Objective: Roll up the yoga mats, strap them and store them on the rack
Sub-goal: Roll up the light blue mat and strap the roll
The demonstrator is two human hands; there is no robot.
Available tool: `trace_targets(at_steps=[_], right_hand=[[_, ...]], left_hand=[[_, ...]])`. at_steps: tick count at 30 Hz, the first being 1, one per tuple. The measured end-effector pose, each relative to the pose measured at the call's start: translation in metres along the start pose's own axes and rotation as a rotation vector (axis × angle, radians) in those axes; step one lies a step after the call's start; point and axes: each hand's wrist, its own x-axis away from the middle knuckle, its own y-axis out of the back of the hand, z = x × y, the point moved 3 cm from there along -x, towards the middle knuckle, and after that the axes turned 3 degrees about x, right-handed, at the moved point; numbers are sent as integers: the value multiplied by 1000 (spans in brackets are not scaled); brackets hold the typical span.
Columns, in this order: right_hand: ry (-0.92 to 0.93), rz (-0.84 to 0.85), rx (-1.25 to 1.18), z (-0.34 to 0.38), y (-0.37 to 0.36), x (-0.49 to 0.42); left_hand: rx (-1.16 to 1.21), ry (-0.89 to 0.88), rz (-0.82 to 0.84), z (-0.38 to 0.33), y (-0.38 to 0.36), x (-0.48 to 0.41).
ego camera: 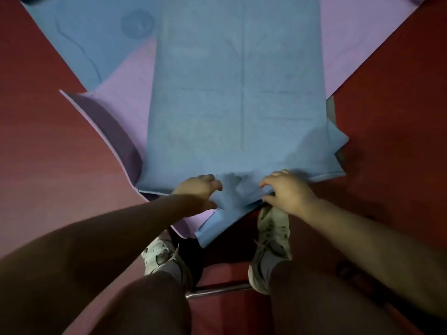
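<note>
A blue yoga mat (237, 100) lies flat and unrolled, running away from me over other mats. My left hand (197, 189) and my right hand (285, 191) sit side by side at its near edge, fingers curled over the top and thumbs under the lifted edge, gripping it. Between the hands the mat's edge is bunched up. A purple mat (125, 105) lies underneath at an angle, its left corner curled up. Another blue mat (84, 37) with a dark printed pattern lies at the far left.
The floor (48, 153) around the mats is red. My two feet in pale sneakers (271, 238) stand just behind the mat's near edge. A thin metal bar (217, 290) lies on the floor between my legs. More purple mat shows at the far right.
</note>
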Motion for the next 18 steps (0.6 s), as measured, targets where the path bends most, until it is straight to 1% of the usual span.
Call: trace_targets(at_steps=[1,2,5,6,8,9,11,14,16,18], right_hand=[[8,-7,-6,-3,-11,-8],[7,-45,-11,-8,-19,-15],[50,-104,83,-23,-50,-26],[85,-150,92,-28,-57,-30],[153,-296,57,-32,-65,-34],[145,-336,13,-36,-71,-37],[45,-352,-120,-47,-80,-45],[-102,-319,-264,-64,-99,-48],[-101,-343,-296,-69,-107,-48],[-55,-391,-303,-70,-104,-52]], left_hand=[[26,-18,-6,4,-11,-6],[76,-79,-65,11,-22,-13],[136,-136,-180,45,-71,-26],[155,-142,-204,51,-79,-30],[134,-203,-319,55,-85,-33],[106,-228,-368,58,-91,-34],[55,-251,-432,64,-90,-36],[69,-158,-455,74,-76,-44],[46,-163,-460,81,-68,-55],[-44,-244,-458,88,-66,-65]])
